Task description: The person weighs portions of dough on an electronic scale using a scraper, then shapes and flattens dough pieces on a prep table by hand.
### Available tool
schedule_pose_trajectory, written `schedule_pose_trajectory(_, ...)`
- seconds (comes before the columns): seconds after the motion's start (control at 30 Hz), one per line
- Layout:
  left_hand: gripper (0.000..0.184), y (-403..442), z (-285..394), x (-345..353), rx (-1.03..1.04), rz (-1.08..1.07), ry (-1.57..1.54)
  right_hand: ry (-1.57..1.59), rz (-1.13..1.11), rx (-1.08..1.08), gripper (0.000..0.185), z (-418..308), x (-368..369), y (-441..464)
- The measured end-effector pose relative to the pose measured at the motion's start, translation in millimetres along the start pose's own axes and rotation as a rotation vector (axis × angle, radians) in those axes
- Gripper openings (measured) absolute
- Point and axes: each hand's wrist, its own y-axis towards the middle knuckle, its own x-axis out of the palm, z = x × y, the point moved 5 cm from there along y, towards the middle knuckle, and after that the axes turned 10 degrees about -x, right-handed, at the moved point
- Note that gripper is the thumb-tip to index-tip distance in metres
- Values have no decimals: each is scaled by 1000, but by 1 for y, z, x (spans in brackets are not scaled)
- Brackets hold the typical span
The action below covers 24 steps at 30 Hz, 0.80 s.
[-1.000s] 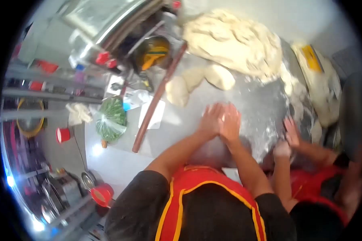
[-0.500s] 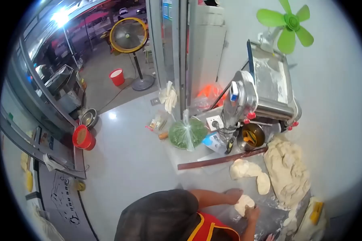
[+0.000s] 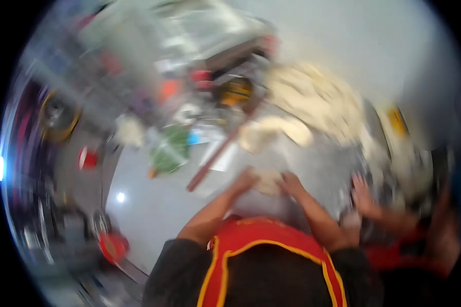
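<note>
A flat piece of pale dough (image 3: pixel 268 182) lies on the grey worktop (image 3: pixel 312 158) in front of me. My left hand (image 3: pixel 247 180) is closed on its left edge, and my right hand (image 3: pixel 290 183) grips the right edge. Both hands are blurred, so single fingers do not show clearly. Just beyond them rest more flattened dough pieces (image 3: pixel 279 130). A large heap of dough (image 3: pixel 317 100) spreads behind those.
A long brown stick (image 3: pixel 223 152) lies left of the dough. Near it are a bag of greens (image 3: pixel 171 149) and a pot (image 3: pixel 235 92). A metal machine (image 3: pixel 210 30) stands behind. At right, a co-worker's hands (image 3: pixel 361 195) are over the worktop.
My view has swung right and down, blurring the scene. Both forearms, my apron and the co-worker's arms now show more fully. The dough piece stays between my hands.
</note>
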Motion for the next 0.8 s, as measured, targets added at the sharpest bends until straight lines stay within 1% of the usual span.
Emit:
schedule_pose_trajectory(0.03, 45, -36, 60, -33, -121, 87, -101, 64, 31, 174, 31, -15, -13, -3)
schedule_pose_trajectory(0.07, 44, -25, 37, -24, -80, 113, -33, 49, 185, 160, 26, -11, -18, -7)
schedule_pose_trajectory(0.1, 42, -28, 43, -26, -109, 95, -106, -32, 323, 114, 21, -14, -30, -11)
schedule_pose_trajectory(0.13, 41, -32, 58, -32, -145, 87, -106, -9, 492, 125, 19, -5, -38, -15)
schedule_pose_trajectory(0.17, 39, -28, 57, -29, -164, 117, -110, -58, 611, 155, 20, 2, -46, -21)
schedule_pose_trajectory(0.27, 37, -26, 49, -28, -190, 133, -53, -146, 712, 297, 26, 30, -68, -34)
schedule_pose_trajectory(0.4, 34, -33, 68, -35, -197, 98, -105, -70, 929, 523, 23, 86, -113, -51)
schedule_pose_trajectory(0.47, 32, -34, 65, -37, -208, 80, -162, -48, 980, 583, 22, 105, -139, -59)
schedule_pose_trajectory(0.57, 30, -32, 60, -35, -254, 87, -148, -7, 1075, 603, 22, 129, -170, -63)
schedule_pose_trajectory(0.6, 29, -31, 58, -35, -264, 79, -186, 2, 1120, 599, 22, 136, -183, -67)
schedule_pose_trajectory(0.67, 27, -30, 56, -32, -267, 40, -261, -62, 1172, 607, 22, 154, -197, -71)
schedule_pose_trajectory(0.7, 26, -29, 60, -31, -255, 32, -238, -92, 1194, 613, 22, 162, -205, -75)
schedule_pose_trajectory(0.77, 25, -30, 71, -36, -243, 34, -187, -120, 1217, 688, 25, 157, -240, -83)
schedule_pose_trajectory(0.8, 24, -31, 75, -37, -242, 30, -210, -127, 1223, 722, 26, 158, -255, -82)
